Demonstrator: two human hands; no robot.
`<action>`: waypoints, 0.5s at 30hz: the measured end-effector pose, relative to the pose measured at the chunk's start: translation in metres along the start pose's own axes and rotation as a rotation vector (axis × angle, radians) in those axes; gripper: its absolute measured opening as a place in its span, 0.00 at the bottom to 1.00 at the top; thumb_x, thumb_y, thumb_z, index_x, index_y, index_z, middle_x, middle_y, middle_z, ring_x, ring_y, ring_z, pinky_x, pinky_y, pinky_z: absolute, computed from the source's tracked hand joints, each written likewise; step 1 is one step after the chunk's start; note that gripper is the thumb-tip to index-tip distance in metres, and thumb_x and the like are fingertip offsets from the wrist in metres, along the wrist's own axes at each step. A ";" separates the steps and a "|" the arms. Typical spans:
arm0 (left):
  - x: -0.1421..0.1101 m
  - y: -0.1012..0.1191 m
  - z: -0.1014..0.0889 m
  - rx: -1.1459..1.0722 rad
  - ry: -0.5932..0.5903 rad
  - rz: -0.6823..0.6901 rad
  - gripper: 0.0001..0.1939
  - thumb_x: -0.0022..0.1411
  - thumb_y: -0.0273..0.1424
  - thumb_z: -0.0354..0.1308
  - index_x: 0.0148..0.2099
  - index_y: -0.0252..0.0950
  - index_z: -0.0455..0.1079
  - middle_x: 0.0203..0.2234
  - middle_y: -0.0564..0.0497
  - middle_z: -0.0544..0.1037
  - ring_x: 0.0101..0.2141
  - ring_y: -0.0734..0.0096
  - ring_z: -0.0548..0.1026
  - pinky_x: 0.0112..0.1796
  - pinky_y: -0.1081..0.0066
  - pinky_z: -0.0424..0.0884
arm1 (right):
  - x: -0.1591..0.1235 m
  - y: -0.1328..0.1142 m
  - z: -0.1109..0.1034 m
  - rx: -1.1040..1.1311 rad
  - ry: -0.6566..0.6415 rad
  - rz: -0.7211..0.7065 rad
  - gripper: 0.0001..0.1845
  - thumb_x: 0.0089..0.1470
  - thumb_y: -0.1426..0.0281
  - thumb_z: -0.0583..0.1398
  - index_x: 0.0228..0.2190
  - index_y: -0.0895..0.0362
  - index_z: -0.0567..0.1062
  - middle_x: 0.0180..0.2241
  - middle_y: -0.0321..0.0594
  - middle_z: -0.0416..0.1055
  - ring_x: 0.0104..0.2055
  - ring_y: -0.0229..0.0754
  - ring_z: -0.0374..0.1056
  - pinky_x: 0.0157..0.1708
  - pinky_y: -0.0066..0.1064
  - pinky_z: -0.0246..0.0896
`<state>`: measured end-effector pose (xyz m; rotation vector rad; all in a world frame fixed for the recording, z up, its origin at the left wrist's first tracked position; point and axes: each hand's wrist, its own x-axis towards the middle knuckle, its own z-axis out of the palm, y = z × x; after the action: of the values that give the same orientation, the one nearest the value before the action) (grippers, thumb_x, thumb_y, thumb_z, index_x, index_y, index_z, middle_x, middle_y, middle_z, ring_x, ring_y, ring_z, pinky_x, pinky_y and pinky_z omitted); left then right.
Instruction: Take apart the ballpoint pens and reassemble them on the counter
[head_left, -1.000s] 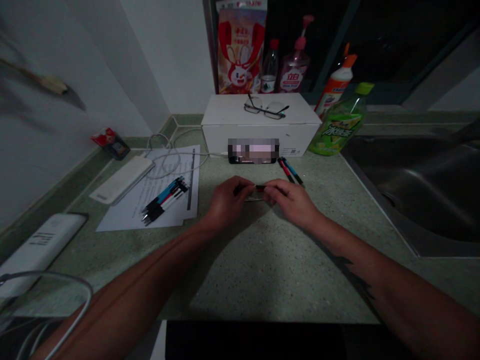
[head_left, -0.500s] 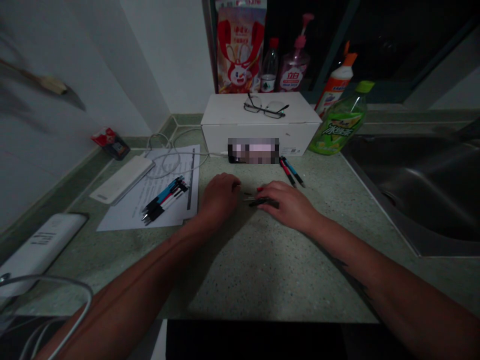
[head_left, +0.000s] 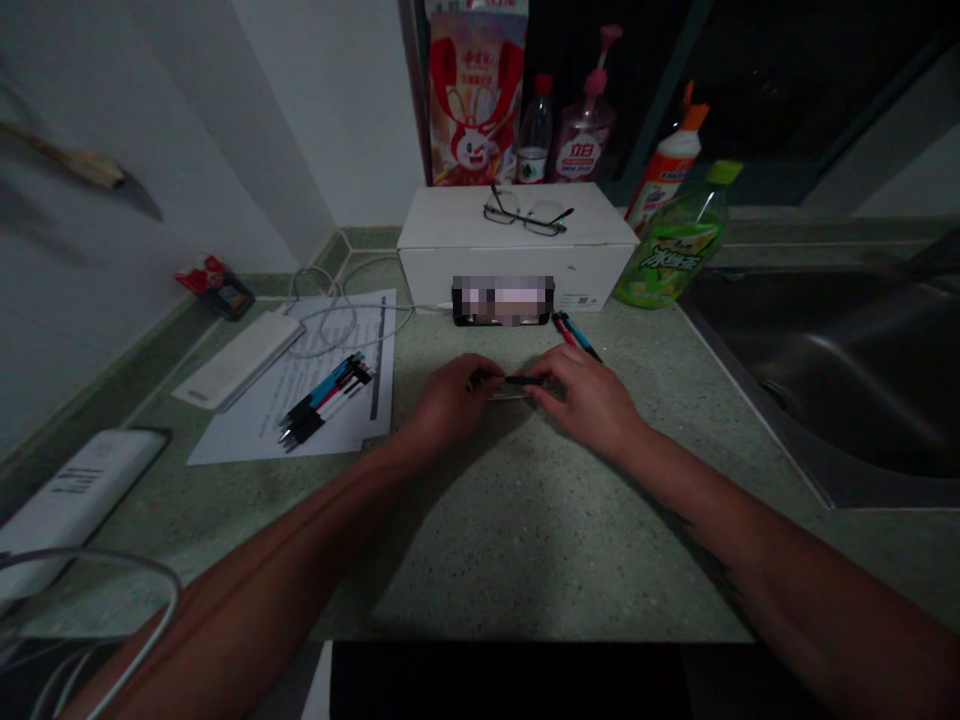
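Observation:
My left hand (head_left: 454,402) and my right hand (head_left: 589,402) meet over the green speckled countertop (head_left: 525,540). Their fingers pinch a black pen (head_left: 523,380) from both ends. Below it shows a thin silver piece (head_left: 510,397), partly hidden by my fingers. Two pens (head_left: 576,335) lie just beyond my right hand, in front of a white box (head_left: 517,215). Several more pens (head_left: 326,402) lie on a printed paper sheet (head_left: 337,438), left of my left hand.
Glasses (head_left: 527,213) rest on the box, with a blurred phone (head_left: 502,302) leaning against its front. Bottles stand behind it. A steel sink (head_left: 817,380) lies to the right. A power bank (head_left: 238,360), white cable (head_left: 337,320) and white power strip (head_left: 75,505) are on the left.
My hands have come back together. Half a second ago they were apart, with the black pen low under my right hand; now both hold it, raised slightly. The view has shifted slightly.

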<state>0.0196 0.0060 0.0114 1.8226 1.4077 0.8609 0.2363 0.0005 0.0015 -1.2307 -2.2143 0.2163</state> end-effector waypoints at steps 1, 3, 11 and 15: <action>0.000 0.001 0.001 -0.042 -0.010 -0.007 0.04 0.64 0.26 0.60 0.38 0.39 0.76 0.34 0.47 0.82 0.35 0.62 0.77 0.41 0.62 0.73 | 0.000 0.000 -0.001 0.005 0.009 0.001 0.02 0.63 0.69 0.64 0.39 0.52 0.77 0.39 0.43 0.76 0.44 0.51 0.74 0.45 0.43 0.69; -0.001 0.002 0.001 -0.099 -0.001 -0.018 0.04 0.64 0.26 0.61 0.36 0.39 0.76 0.34 0.48 0.82 0.35 0.63 0.77 0.41 0.63 0.73 | 0.000 -0.002 -0.001 0.017 0.020 -0.008 0.01 0.63 0.69 0.64 0.38 0.52 0.77 0.38 0.43 0.76 0.44 0.50 0.73 0.44 0.43 0.68; 0.002 -0.001 0.000 -0.265 0.027 -0.071 0.01 0.61 0.28 0.63 0.35 0.37 0.76 0.32 0.48 0.82 0.34 0.64 0.78 0.40 0.64 0.73 | 0.000 -0.003 0.001 0.058 0.121 0.000 0.02 0.63 0.68 0.64 0.37 0.53 0.77 0.37 0.42 0.77 0.41 0.48 0.73 0.41 0.40 0.68; 0.002 -0.001 0.003 -0.363 0.033 -0.108 0.01 0.61 0.28 0.64 0.36 0.37 0.76 0.32 0.48 0.82 0.34 0.65 0.78 0.41 0.64 0.73 | 0.000 -0.004 0.000 0.064 0.141 -0.017 0.02 0.64 0.68 0.63 0.37 0.52 0.76 0.36 0.41 0.76 0.40 0.48 0.73 0.41 0.40 0.68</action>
<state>0.0212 0.0075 0.0089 1.4530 1.2608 1.0193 0.2335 -0.0018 0.0031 -1.1571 -2.0806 0.1864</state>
